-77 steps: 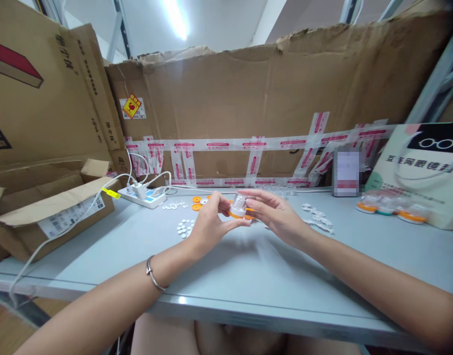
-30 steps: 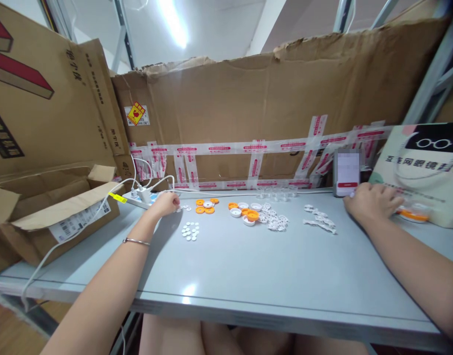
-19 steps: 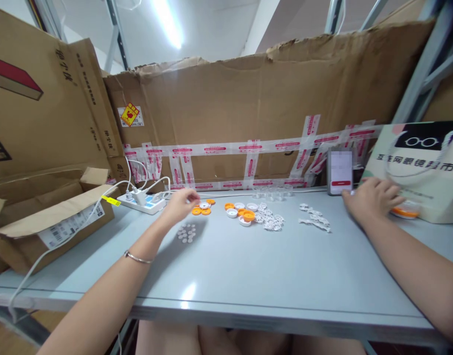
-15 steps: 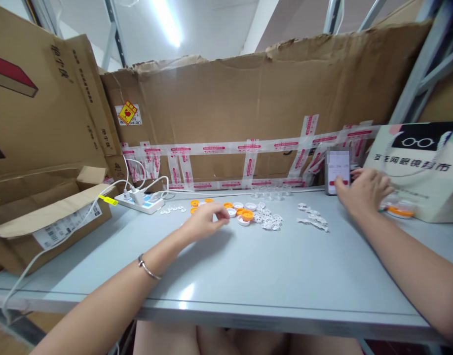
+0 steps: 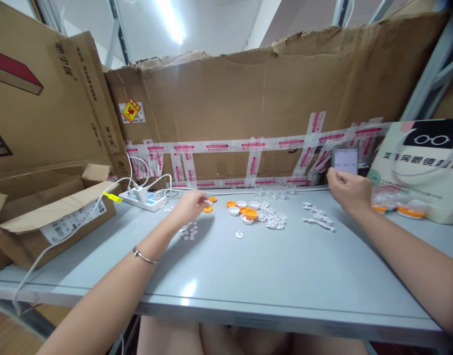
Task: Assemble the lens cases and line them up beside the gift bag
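Observation:
My left hand [image 5: 189, 207] is over the table, its fingertips pinched together beside orange round caps [image 5: 207, 209] and a white piece. Whether it grips anything is hidden. Small white discs [image 5: 189, 230] lie under its wrist. A single white disc with a raised stem [image 5: 239, 235] lies apart, in front of a group of white rings [image 5: 234, 211] and orange caps [image 5: 250, 214]. My right hand [image 5: 349, 191] is closed, fingers curled, in front of an upright phone [image 5: 345, 160]; it covers the lower screen. No object shows in it.
White lattice pieces [image 5: 273, 218] lie mid-table, with more white strips [image 5: 318, 217] to the right. Clear cups [image 5: 276, 191] line the back. A power strip [image 5: 145, 198] and open carton [image 5: 56, 212] are left. At right stand a paper bag [image 5: 422, 172] and orange-based clear containers [image 5: 410, 212].
My left hand has moved left, to the orange caps. The stemmed white disc now lies where the table was bare. My right hand's fingers have curled in front of the phone.

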`<state>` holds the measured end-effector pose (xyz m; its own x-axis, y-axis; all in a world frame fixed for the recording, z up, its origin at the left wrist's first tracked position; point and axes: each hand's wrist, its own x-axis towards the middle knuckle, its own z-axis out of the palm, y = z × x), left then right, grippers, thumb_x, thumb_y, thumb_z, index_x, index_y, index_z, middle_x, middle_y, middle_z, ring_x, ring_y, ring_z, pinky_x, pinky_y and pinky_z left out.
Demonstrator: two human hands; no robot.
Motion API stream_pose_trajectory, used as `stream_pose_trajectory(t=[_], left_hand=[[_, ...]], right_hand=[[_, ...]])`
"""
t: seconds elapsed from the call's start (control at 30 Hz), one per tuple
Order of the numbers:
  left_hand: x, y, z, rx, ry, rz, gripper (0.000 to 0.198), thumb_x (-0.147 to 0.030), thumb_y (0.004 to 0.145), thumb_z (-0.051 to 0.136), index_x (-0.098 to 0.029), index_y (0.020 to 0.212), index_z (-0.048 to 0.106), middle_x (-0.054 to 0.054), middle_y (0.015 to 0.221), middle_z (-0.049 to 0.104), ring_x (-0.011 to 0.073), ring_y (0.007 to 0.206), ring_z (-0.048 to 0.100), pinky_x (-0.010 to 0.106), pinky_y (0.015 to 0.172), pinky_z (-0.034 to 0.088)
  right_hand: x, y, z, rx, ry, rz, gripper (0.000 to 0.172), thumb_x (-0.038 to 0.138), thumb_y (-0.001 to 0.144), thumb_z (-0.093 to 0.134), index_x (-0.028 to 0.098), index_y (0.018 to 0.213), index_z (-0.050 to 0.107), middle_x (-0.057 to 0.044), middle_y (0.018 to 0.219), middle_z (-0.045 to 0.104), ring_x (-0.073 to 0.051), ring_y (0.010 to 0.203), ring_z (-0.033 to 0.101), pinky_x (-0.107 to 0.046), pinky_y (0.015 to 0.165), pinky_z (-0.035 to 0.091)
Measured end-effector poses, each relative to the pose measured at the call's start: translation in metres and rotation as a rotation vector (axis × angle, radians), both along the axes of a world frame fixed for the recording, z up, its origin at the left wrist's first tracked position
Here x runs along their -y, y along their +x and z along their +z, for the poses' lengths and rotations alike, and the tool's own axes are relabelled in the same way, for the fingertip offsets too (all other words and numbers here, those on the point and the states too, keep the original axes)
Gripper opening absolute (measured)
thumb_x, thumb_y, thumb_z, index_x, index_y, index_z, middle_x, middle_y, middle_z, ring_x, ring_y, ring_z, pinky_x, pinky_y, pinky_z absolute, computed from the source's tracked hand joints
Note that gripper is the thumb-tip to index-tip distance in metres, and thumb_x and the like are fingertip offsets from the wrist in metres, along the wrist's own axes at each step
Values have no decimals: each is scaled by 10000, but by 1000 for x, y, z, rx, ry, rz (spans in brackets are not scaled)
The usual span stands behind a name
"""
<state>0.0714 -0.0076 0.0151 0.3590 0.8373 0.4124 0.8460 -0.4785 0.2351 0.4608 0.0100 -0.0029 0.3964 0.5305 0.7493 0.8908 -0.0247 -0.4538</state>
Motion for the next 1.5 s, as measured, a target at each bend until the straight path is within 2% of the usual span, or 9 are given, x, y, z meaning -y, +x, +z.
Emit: stream_pose_trajectory(t=[0.17,0.43,0.63,0.7,0.83,0.97,1.33,1.43,1.5], left_hand=[[-25,-44,2,-64,-18,147,117,-137,722,509,-129,712,625,86,740,655,198,697,596,267,628,424],[-35,-28,-22,-153,-46,43,85,-225,693,590,-157,709,638,71,785,650,204,745,582,268,667,424],[-19,-22,-8,-120,4,11,87,-170,730,546,-158,688,622,69,778,615,196,745,566,297,705,430],[-3,-8,0,-65,62,-66,107,-186,774,522,-178,736,621,55,860,598,179,830,553,296,783,422],[29,27,4,108,83,-550,114,-206,806,530,-201,770,638,42,851,565,155,852,536,278,793,429],[36,39,-4,-3,5,-669,135,-208,814,529,-211,786,661,45,832,556,158,839,525,275,769,426],[27,35,-10,-32,7,-660,128,-209,808,539,-204,779,663,44,845,580,155,841,536,276,780,420],[22,20,5,39,28,-533,111,-236,791,553,-181,832,640,53,887,597,160,869,541,277,794,420],[16,0,19,27,-24,-352,124,-250,781,546,-161,813,625,46,853,618,149,799,558,254,735,428]], right_hand=[[1,-6,1,-2,10,118,412,373,825,357,205,481,204,41,455,208,-97,467,268,-261,495,209],[1,-9,-1,-37,18,195,429,406,827,371,206,488,200,40,467,191,-92,471,258,-261,484,206],[1,-10,1,-49,39,215,436,419,827,369,206,490,195,36,484,182,-91,473,242,-263,480,201],[2,-12,2,-46,45,226,441,431,830,362,210,487,192,33,488,185,-97,475,244,-267,481,205],[4,-17,3,-34,51,263,443,450,830,347,216,492,180,31,493,193,-106,482,240,-274,482,204],[4,-22,4,-21,52,288,425,410,824,367,201,496,196,37,502,185,-89,481,233,-264,487,195],[8,-30,4,-17,41,346,455,473,825,354,205,493,196,30,493,193,-97,478,233,-269,483,191],[7,-32,3,-26,60,360,469,499,819,350,206,492,185,34,492,180,-93,468,218,-266,470,182],[4,-32,2,-33,73,361,470,493,818,351,204,487,185,40,484,177,-86,459,214,-262,463,178]])
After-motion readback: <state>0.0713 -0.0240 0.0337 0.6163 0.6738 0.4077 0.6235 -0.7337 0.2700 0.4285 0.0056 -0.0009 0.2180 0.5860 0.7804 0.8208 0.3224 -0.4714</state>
